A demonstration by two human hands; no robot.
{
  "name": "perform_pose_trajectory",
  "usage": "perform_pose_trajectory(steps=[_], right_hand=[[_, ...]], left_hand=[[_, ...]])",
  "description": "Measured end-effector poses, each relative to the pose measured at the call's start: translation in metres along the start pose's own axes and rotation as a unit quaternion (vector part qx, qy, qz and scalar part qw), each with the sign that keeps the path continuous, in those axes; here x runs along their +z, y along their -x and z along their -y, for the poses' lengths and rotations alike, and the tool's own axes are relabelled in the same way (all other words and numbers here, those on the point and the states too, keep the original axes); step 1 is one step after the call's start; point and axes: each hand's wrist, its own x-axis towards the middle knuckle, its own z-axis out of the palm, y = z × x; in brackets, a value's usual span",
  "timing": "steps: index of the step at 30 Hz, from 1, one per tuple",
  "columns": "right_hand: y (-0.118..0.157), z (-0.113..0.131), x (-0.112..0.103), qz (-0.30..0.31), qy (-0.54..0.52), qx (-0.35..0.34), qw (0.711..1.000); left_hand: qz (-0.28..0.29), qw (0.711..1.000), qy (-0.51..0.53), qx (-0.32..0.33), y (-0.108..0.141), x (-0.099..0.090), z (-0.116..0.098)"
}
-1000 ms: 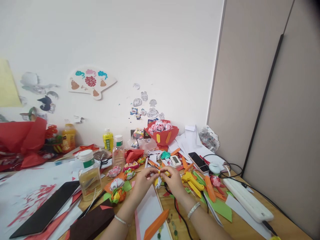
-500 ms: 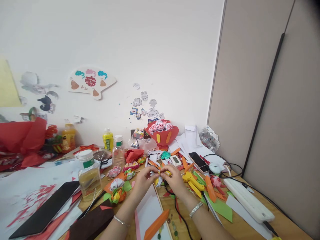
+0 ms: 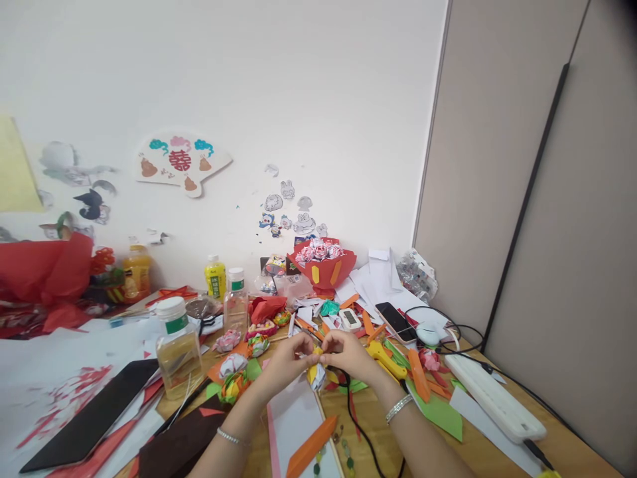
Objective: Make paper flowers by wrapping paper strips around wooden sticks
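My left hand [image 3: 293, 362] and my right hand [image 3: 345, 353] meet fingertip to fingertip over the middle of the table. Both are pinched on a small yellow and white folded paper piece [image 3: 316, 377], which hangs just below the fingers. Its upper part is hidden by them. Beneath lies a white sheet with a pink edge [image 3: 297, 415], and an orange paper strip [image 3: 312, 446] rests across it. To the right of my right hand is a yellow tool, perhaps a glue gun [image 3: 387, 360]. Crumpled paper flowers [image 3: 233, 387] lie left of my left hand.
Clear bottles with white lids [image 3: 178, 348] stand at left. A red paper bouquet [image 3: 322, 269] is at the back. A phone [image 3: 396, 322], a white power strip [image 3: 495, 398] and black cables [image 3: 365, 435] lie at right. A black tablet-like slab [image 3: 92, 418] is at left.
My wrists have spread a little farther apart and my fingers have curled more. The yellow and white paper piece now shows more clearly below my fingertips.
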Motion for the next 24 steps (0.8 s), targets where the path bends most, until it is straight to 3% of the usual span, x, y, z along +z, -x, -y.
perform_pose_trajectory(steps=[8,15,24], right_hand=[[0.002,-0.008,0.005,0.008,0.060,0.070,0.996],[0.003,-0.005,0.013,-0.036,0.121,0.067,0.990],[0.004,-0.004,0.018,-0.037,0.234,0.022,0.971]], left_hand=[[0.037,0.998,-0.030,-0.030,0.000,0.006,0.007],[0.025,0.997,-0.057,-0.042,-0.001,0.003,0.011],[0.015,0.995,-0.085,-0.049,0.002,0.001,0.001]])
